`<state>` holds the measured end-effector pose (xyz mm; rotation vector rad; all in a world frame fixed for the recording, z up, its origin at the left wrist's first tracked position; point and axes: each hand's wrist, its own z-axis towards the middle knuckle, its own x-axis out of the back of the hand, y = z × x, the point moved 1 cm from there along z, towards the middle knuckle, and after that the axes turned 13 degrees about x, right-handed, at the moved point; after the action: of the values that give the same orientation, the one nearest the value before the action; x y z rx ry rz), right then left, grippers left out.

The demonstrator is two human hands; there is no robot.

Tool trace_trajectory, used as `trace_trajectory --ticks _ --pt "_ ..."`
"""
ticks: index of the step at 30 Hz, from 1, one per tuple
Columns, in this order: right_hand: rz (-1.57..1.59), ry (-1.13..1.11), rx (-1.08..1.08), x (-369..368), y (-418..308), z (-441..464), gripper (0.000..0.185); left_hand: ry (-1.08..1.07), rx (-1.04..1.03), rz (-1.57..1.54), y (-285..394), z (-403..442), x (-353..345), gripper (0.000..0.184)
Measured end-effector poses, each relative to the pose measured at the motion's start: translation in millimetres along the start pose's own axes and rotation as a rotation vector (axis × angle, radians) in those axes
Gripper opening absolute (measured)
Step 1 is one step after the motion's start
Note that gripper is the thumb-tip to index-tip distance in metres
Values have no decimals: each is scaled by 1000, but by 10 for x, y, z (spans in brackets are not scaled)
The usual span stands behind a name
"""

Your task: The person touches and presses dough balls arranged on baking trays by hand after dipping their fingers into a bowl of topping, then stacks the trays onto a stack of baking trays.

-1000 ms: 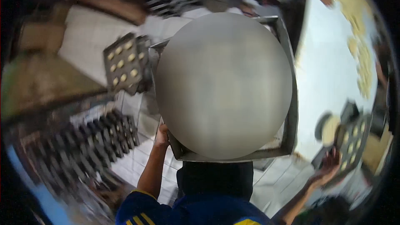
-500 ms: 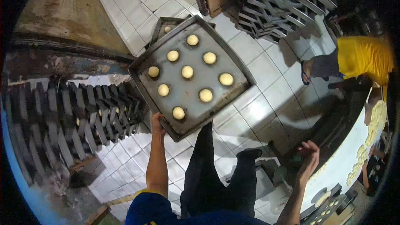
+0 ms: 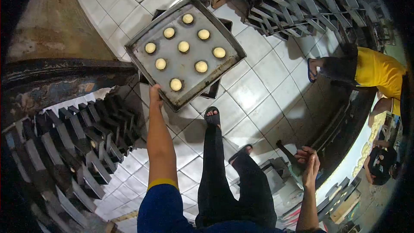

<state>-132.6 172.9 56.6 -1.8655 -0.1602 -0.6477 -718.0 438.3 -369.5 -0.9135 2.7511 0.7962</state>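
My left hand (image 3: pixel 155 96) is closed on the near left corner of a square metal baking tray (image 3: pixel 208 86). Several round, pale dough balls (image 3: pixel 183 46) lie spaced apart on it. Below this tray, edges of another dark tray (image 3: pixel 212 89) stick out; most of it is hidden, and I cannot tell whether the two touch. My right hand (image 3: pixel 308 160) hangs empty in the air on the right, its fingers loosely bent, apart from the tray and nearest the long work table.
Stacked dark metal trays (image 3: pixel 64 142) stand at left, with another stack (image 3: pixel 302 4) at upper right. A person in a yellow shirt (image 3: pixel 377 71) works at a white table (image 3: pixel 340 174) covered with dough pieces. Another person in dark clothes (image 3: pixel 381 164) is beyond. White tiles (image 3: pixel 254 88) cover the floor.
The held tray has shifted farther from my body, showing more of the tray below. My right hand has moved slightly left and down in view. My feet have stepped, and the view has shifted.
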Motion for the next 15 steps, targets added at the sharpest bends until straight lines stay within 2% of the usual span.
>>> trace_trajectory --ticks 1,3,4,6,7,9,10,11,12,13,14,15 --pt "12 -20 -9 32 -4 -49 72 -6 -3 -4 -40 53 2 48" --pt "28 -40 -6 100 13 -196 70 115 -227 203 -53 38 27 60" --pt "27 -26 6 134 36 -286 69 113 -239 195 0 -191 -109 60" --pt "32 -17 35 221 100 -419 67 412 -486 436 137 -963 -493 70" --pt "64 -15 10 251 133 -521 66 472 -525 616 86 -1084 -327 74" --pt "168 -18 -93 378 144 -776 59 336 -494 633 -318 -1457 182 75" --pt "195 -26 -60 400 271 -922 59 211 -430 561 -614 -1766 564 76" --pt "-8 -23 54 420 475 -1107 54 233 -469 540 -807 -2403 679 77" --pt "-204 -18 175 451 681 -1296 50 215 -143 297 -981 -2804 1046 78" --pt "-228 -127 166 541 961 -1499 52 194 -147 227 -1082 -3502 1263 77" --pt "-256 -253 174 616 1311 -1719 56 301 -135 113 -1069 -4101 1432 75" --pt "-147 -238 139 614 1678 -2009 54 277 -197 -28 -1008 -4841 1547 78"
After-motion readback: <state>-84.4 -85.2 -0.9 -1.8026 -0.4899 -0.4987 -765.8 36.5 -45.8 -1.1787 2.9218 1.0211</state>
